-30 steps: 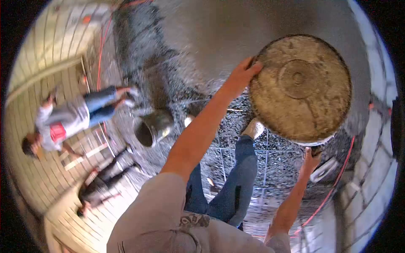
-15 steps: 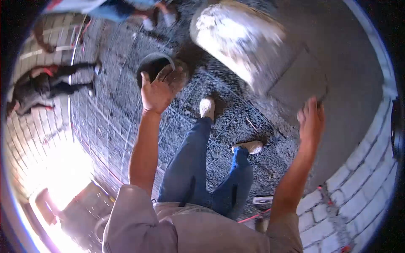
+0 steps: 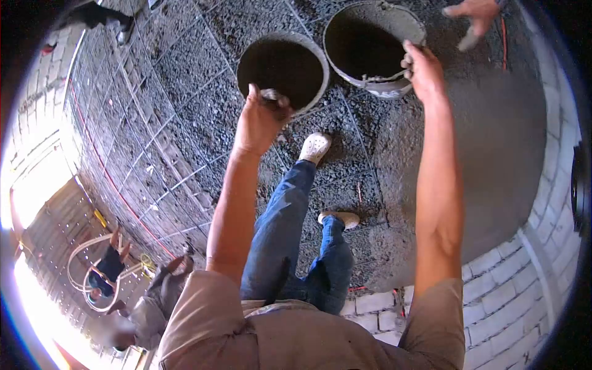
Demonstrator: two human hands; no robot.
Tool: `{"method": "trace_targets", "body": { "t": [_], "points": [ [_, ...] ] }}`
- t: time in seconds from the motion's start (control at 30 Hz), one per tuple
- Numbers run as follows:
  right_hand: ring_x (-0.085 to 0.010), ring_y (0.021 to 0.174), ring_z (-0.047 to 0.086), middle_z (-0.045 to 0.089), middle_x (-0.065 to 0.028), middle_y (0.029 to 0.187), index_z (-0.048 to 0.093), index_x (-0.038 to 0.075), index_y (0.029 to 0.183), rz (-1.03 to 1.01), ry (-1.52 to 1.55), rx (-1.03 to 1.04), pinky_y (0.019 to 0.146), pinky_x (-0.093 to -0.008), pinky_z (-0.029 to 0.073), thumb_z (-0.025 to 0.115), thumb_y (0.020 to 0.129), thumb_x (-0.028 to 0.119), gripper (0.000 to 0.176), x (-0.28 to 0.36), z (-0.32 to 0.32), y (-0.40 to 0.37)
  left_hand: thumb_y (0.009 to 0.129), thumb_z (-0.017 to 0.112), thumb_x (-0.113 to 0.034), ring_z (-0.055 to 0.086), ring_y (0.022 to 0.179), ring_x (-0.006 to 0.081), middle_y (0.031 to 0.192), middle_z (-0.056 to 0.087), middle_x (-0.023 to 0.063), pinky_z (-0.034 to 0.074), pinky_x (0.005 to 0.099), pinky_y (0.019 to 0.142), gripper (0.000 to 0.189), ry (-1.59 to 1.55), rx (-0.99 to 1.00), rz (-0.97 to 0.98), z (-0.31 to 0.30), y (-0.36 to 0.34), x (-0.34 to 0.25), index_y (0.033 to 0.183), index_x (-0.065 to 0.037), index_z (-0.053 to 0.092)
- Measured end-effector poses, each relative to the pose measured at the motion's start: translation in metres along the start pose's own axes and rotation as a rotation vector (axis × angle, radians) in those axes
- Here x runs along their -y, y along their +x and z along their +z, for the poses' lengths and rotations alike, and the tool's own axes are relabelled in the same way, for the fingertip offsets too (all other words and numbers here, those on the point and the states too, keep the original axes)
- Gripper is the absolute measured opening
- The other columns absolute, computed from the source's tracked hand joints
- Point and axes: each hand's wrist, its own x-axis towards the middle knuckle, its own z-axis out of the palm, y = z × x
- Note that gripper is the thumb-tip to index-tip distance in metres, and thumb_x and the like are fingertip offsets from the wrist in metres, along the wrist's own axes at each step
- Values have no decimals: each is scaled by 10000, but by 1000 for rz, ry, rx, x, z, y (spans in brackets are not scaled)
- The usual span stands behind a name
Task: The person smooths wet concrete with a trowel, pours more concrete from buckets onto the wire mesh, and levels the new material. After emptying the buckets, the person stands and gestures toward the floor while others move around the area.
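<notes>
Two round grey buckets stand side by side on the gravel ahead of me, their insides in dark shadow. On the right bucket (image 3: 387, 92), a thin handle loops along the near rim. My right hand (image 3: 425, 73) has its fingers curled around that handle at the right side. Over the near-left edge of the left bucket (image 3: 324, 77) is my left hand (image 3: 261, 120). Its thumb is apart from the loosely bent fingers, and I see nothing held there. Grey smears mark the fingertips.
Another person's hand (image 3: 476, 17) reaches in at the upper right. Steel mesh (image 3: 185, 126) lies across the gravel. Smooth wet concrete (image 3: 493, 154) covers the floor to my right, beside a block wall (image 3: 493, 290). People (image 3: 151, 311) are at the lower left.
The blurred, light-coloured container at the top is gone from view. Two buckets now lie close before me. My right hand has moved up and closed on a bucket handle; my left fingers have curled.
</notes>
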Motion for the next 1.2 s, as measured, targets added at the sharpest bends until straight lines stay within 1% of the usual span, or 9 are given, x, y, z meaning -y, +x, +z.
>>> {"method": "trace_targets", "body": {
  "t": [0.07, 0.23, 0.37, 0.5, 0.57, 0.77, 0.93, 1.1, 1.2],
  "points": [
    [-75, 667, 547, 577, 38, 752, 587, 126, 966, -16, 52, 26, 532, -229, 373, 668, 832, 324, 252, -4, -8, 19, 943, 454, -454, 581, 927, 201, 1001, 600, 91, 462, 398, 799, 423, 615, -328, 55, -58, 5, -17, 1081, -68, 560],
    [-109, 799, 597, 636, -13, 902, 575, 85, 1034, -76, 112, -34, 632, -258, 422, 642, 863, 259, 253, 8, -4, 13, 857, 595, -483, 585, 806, 153, 968, 597, 49, 445, 318, 684, 488, 968, -533, -55, -198, 43, -29, 1118, -73, 558],
    [-147, 918, 599, 634, -63, 999, 539, 40, 1155, -339, -32, -378, 766, -295, 474, 626, 878, 242, 353, -10, 14, -44, 822, 592, -567, 537, 967, 228, 1152, 534, 101, 424, 382, 790, 686, 587, -522, -202, -235, 70, -12, 1286, -79, 462],
    [-184, 994, 573, 596, -96, 1104, 523, 63, 1204, -27, -260, -363, 828, -353, 476, 579, 873, 437, 502, -108, 22, -94, 869, 467, -615, 494, 1058, 254, 1250, 481, 121, 356, 423, 944, 734, 409, -387, -242, -247, 101, 10, 1376, -94, 363],
    [-218, 1092, 533, 534, -132, 1202, 490, 44, 1244, 245, -196, -174, 860, -337, 469, 582, 871, 423, 540, -161, 55, -97, 886, 419, -622, 487, 1077, 249, 1273, 470, 116, 340, 422, 967, 718, 452, -389, -222, -227, 107, 15, 1362, -86, 373],
    [-304, 1193, 456, 459, -177, 1297, 352, 30, 1358, 461, 295, 150, 972, -460, 398, 542, 892, 460, 662, -279, 112, -67, 900, 510, -508, 517, 1062, 223, 1249, 502, 85, 418, 400, 899, 611, 367, -269, -198, -255, 128, 24, 1291, -45, 433],
    [-290, 1157, 497, 481, -156, 1300, 373, 60, 1339, 529, 305, 271, 928, -422, 416, 557, 876, 484, 654, -285, 146, -58, 907, 574, -285, 614, 876, 219, 1050, 610, 96, 543, 343, 700, 384, 438, -318, -187, -250, 133, 22, 1159, 3, 544],
    [-286, 1098, 567, 550, -166, 1229, 523, 28, 1217, 528, 352, 290, 901, -407, 491, 583, 864, 478, 576, -273, 174, -62, 862, 572, -165, 589, 898, 216, 985, 618, 99, 514, 340, 763, 255, 852, -289, -97, -261, 139, 24, 1073, -21, 583],
    [-355, 1048, 586, 539, -210, 1239, 463, -56, 1256, 490, 509, 130, 897, -435, 496, 691, 786, 441, 721, -269, 179, -55, 849, 586, -205, 575, 881, 220, 966, 604, 92, 491, 327, 765, 262, 628, -362, -149, -222, 140, 34, 1043, -29, 581]
  ]
}}
